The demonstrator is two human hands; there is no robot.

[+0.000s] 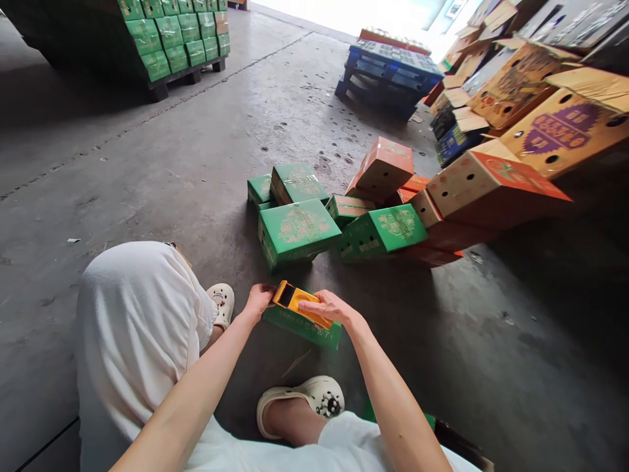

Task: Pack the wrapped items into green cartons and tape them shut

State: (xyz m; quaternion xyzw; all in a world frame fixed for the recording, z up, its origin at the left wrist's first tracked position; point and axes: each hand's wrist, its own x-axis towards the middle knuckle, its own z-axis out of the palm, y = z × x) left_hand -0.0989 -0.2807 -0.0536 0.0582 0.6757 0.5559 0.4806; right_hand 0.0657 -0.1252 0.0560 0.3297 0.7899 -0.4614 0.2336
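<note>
My right hand (330,305) is closed around a yellow handheld device (307,308) with a dark window near its left end. The device is just above a green box (309,329) with printed characters on its side; whether they touch I cannot tell. My left hand (260,299) is at the left end of the device and box, its fingers pinched together. What those fingers hold is hidden. Just beyond, another green box (299,226) with pale printing on its lid sits on the floor.
More green boxes (299,182) and red-and-tan cartons (386,167) lie ahead. Opened cartons (565,128) are piled at the right. A blue pallet (388,69) stands behind; a loaded pallet (187,75) is far left. My shoes (312,393) flank the near box.
</note>
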